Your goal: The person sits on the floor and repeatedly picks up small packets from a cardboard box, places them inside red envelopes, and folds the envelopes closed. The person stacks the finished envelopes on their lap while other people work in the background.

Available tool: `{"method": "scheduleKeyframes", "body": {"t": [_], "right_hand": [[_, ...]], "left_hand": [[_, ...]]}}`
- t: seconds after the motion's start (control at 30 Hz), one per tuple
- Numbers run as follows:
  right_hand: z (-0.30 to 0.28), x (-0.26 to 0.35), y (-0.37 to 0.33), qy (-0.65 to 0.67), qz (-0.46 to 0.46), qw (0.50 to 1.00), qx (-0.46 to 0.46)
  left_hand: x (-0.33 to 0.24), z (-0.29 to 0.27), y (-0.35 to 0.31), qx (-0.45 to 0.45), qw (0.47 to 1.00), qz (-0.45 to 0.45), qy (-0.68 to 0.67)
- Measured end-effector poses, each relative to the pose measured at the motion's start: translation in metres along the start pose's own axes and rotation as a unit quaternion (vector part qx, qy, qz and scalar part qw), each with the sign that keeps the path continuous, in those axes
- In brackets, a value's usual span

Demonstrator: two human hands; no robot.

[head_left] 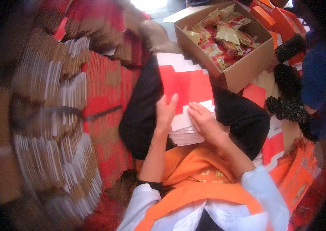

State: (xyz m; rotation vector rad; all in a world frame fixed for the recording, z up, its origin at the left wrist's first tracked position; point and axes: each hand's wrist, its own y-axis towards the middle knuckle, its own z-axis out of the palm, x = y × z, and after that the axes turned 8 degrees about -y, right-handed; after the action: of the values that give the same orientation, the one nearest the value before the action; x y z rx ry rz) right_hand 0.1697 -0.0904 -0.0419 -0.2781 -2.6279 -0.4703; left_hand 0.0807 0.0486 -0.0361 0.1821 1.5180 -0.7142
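Head view — right hand (206,122) hides card stack (186,135) corner.

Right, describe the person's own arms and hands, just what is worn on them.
Both forearms are bare, with pale, whitish-blue sleeves pushed up to the elbows. A dark cuff or band shows at the edge of the left sleeve. The right wrist carries a thin gold-coloured bangle, above the right sleeve. The left hand and right hand wear no gloves; no rings can be made out.
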Motion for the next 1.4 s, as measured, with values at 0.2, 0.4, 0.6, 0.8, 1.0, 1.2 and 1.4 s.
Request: {"method": "scheduleKeyframes", "body": {"t": [0.2, 0.4, 0.6, 0.8, 1.0, 1.2, 1.4], "right_hand": [[-0.042, 0.023, -0.014, 0.351, 0.25, 0.901, 0.046], [-0.038, 0.025, -0.033, 0.758, 0.374, 0.533, -0.038], [-0.068, 0.043, -0.043, 0.847, 0.366, 0.379, -0.07], [-0.055, 0.076, -0.066, 0.62, 0.365, 0.692, -0.051], [-0.044, 0.078, -0.083, 0.527, 0.328, 0.784, 0.011], [-0.081, 0.063, -0.103, 0.452, 0.102, 0.816, 0.345], [-0.123, 0.042, -0.057, 0.135, 0.041, 0.985, -0.102]], "left_hand": [[-0.012, -0.003, -0.028, -0.117, 0.991, 0.052, -0.049], [-0.011, 0.01, -0.104, -0.085, 0.971, 0.204, 0.089], [-0.022, 0.014, -0.123, -0.036, 0.985, 0.157, 0.069], [-0.006, 0.043, -0.132, -0.103, 0.984, -0.059, -0.131], [0.0, 0.028, -0.161, -0.004, 0.977, -0.087, -0.193], [-0.001, 0.001, -0.155, -0.011, 0.986, -0.09, -0.141], [-0.001, -0.014, -0.152, -0.015, 0.988, -0.107, -0.114]]}}
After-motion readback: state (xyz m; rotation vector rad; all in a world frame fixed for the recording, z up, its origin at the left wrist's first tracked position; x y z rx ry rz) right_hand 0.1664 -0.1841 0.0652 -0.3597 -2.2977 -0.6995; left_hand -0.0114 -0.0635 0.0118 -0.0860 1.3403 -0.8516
